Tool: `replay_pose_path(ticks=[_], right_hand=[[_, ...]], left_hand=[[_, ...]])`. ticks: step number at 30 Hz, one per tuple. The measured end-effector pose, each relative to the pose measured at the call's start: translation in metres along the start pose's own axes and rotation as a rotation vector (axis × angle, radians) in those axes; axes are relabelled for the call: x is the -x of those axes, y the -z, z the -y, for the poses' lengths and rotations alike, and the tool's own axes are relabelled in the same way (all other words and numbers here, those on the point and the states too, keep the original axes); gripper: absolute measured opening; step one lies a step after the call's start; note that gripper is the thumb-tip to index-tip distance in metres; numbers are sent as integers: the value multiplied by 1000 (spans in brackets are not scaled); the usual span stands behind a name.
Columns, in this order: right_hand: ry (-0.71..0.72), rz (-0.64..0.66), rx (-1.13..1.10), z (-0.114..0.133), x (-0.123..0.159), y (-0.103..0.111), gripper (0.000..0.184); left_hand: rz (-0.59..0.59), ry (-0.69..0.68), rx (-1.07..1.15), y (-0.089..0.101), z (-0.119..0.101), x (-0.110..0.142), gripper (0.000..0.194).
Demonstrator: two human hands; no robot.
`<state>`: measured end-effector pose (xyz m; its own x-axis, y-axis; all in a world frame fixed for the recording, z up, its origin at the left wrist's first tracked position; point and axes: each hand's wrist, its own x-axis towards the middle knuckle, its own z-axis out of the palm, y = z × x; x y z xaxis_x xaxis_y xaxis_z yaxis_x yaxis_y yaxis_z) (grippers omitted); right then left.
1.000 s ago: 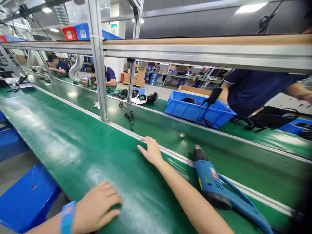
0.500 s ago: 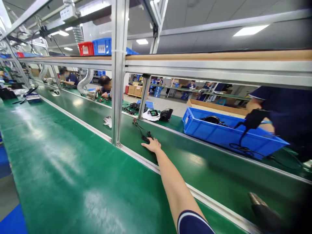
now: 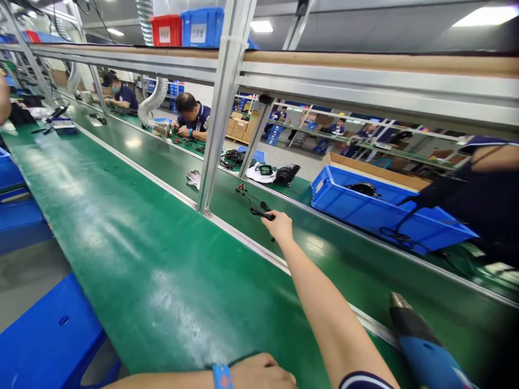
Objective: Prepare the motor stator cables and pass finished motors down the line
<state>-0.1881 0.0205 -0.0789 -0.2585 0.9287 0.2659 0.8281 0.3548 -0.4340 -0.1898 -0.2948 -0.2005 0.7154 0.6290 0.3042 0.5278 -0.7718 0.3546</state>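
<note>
My right hand (image 3: 279, 224) reaches out over the dark green conveyor strip and pinches a coiled black cable (image 3: 261, 212). Small reddish connectors (image 3: 241, 188) sit at the cable's far end, and a short tail hangs beneath my fingers. My left hand (image 3: 259, 373), with a blue band at the wrist, is low over the near green bench top (image 3: 133, 259). Its fingers bend downward and the lower frame edge cuts off their tips, so its grip is hidden. To the right of my right arm is a blue heat gun (image 3: 430, 351) with a metal nozzle.
An aluminium post (image 3: 223, 108) rises between bench and conveyor, beside a pale glove (image 3: 193, 179). Across the strip stand a blue bin (image 3: 365, 216), a black device (image 3: 287, 174) and a co-worker (image 3: 486, 200). Another person (image 3: 194, 113) works farther left. A blue stool (image 3: 52, 335) is at lower left.
My right hand has closed on the black cable and lifts part of it. My left hand has come into view at the bottom. The camera has tilted down, showing more of the heat gun and stool.
</note>
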Motion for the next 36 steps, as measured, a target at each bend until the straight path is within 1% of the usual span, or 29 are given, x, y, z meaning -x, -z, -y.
replay_pose_path(ticks=[2, 3, 4, 6, 7, 8, 9, 11, 13, 15, 17, 18, 20, 22, 24, 26, 28, 30, 32, 33, 35, 36], right_hand=[[22, -15, -7, -5, 22, 16, 27], [31, -24, -13, -10, 35, 25, 26], [37, -34, -21, -16, 49, 33, 26], [45, -57, -43, -29, 79, 48, 23], [45, -69, -58, -36, 95, 55, 22], [44, -81, -75, -43, 111, 62, 21], [40, -94, -94, -50, 127, 69, 20], [24, -119, -137, -65, 159, 81, 18], [-3, -151, -187, -79, 190, 93, 18], [-40, -189, -238, -93, 218, 102, 18], [-86, -231, -288, -107, 241, 108, 22], [-115, -252, -313, -114, 250, 110, 25], [-180, -282, -365, -126, 267, 110, 33], [-243, -281, -423, -136, 280, 108, 41], [-278, -265, -474, -144, 289, 104, 48], [-278, -260, -501, -147, 295, 102, 49], [-256, -269, -505, -148, 301, 106, 44], [-220, -261, -466, -149, 310, 116, 38], [-185, -218, -410, -152, 326, 132, 33], [-173, -189, -382, -156, 337, 142, 31], [-186, -115, -333, -171, 364, 166, 29], [-209, -76, -310, -181, 380, 178, 29]], left_hand=[[-39, -10, -26, 7, -11, 11, 25], [-44, -4, -35, 13, -17, 16, 31], [-27, 0, -32, 21, -22, 19, 37], [54, 24, 1, 44, -26, 20, 47], [105, 45, 23, 57, -23, 17, 46], [131, 113, 24, 70, -15, 12, 39], [108, 184, -2, 83, -3, 6, 32], [13, 317, -69, 106, 32, -12, 29], [-94, 466, -146, 123, 77, -32, 36], [-155, 567, -205, 135, 120, -53, 43], [-177, 635, -245, 140, 154, -72, 46], [-175, 657, -259, 140, 167, -82, 47], [-151, 671, -273, 137, 183, -100, 50], [-105, 657, -275, 131, 192, -116, 49], [-44, 637, -274, 127, 197, -130, 45], [20, 626, -279, 126, 200, -142, 41], [81, 615, -292, 131, 201, -151, 38], [131, 588, -310, 139, 196, -158, 37], [157, 547, -327, 146, 181, -160, 35], [160, 527, -333, 148, 170, -157, 34], [146, 498, -335, 145, 140, -146, 35], [136, 493, -329, 141, 122, -137, 35]])
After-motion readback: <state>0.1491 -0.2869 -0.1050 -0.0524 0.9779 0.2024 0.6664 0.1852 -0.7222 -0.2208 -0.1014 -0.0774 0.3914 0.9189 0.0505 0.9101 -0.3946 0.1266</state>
